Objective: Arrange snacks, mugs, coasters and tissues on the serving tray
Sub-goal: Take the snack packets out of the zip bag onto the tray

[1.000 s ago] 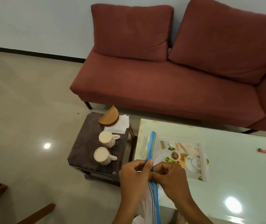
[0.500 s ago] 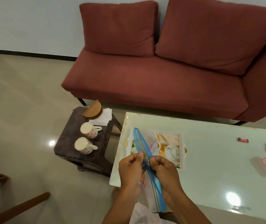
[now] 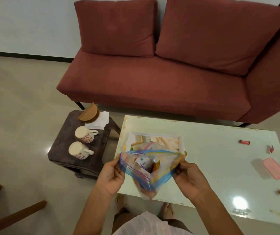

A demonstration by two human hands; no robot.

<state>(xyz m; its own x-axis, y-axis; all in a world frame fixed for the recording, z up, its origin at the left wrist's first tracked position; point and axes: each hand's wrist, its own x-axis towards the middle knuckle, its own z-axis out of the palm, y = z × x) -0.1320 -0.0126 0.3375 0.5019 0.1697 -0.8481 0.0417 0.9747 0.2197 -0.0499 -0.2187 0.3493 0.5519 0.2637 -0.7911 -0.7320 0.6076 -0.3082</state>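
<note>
Fingers point(image 3: 117, 164) of left hand point(image 3: 111, 177) and right hand point(image 3: 189, 178) pinch opposite lips of the zip bag point(image 3: 163, 168), mouth spread wide, just above the serving tray point(image 3: 182, 143); thin plastic could slip free, dumping snack packets point(image 3: 144, 162) off the table point(image 3: 220, 150)

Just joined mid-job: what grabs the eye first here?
The left hand and right hand hold open a clear zip-top plastic bag of snack packets, centre, above the white serving tray. Two white floral mugs stand on the dark side table at left; a red sofa fills the background.
</note>
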